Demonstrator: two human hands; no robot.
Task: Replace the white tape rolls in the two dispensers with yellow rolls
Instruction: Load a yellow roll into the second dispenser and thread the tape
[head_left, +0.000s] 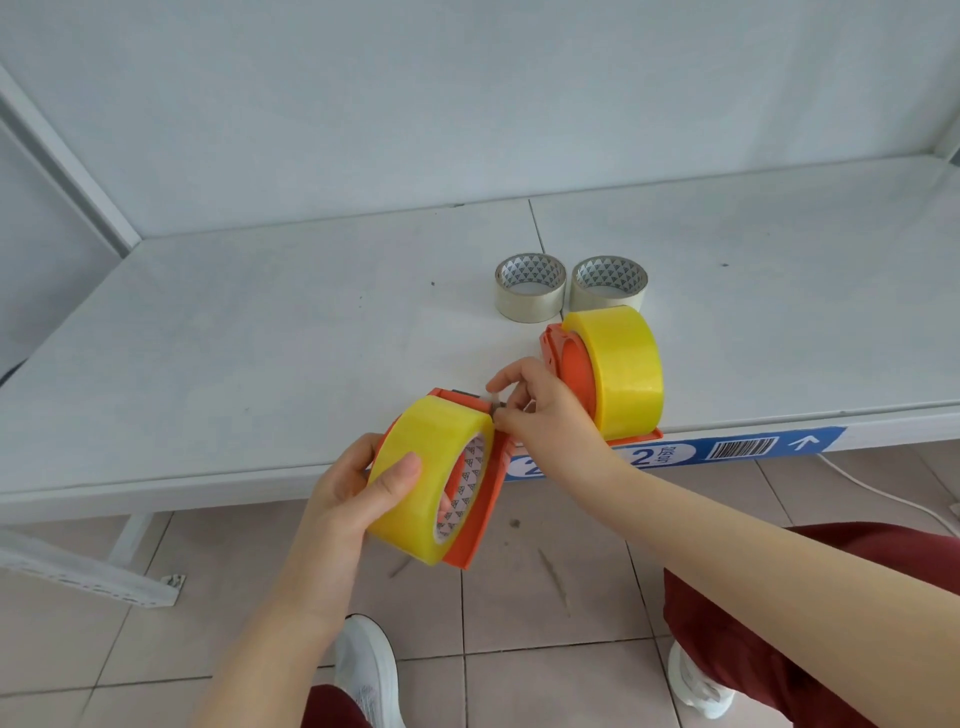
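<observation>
I take the standing dispenser (574, 374) as my mark. Two white rolls (530, 304) stand just behind it, closing that side. Just left of it, my right hand (545, 415), left hand (353, 488) and the held dispenser (483, 514) crowd the front edge. Farther left and right of it, the shelf (234, 338) lies open.

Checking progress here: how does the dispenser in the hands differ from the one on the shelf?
The held dispenser is gripped by the left hand in front of the shelf; the shelf dispenser stands at its edge. The right hand pinches the tape end at the held dispenser's front, not the shelf dispenser's. Both are orange, each carrying a yellow roll.
</observation>
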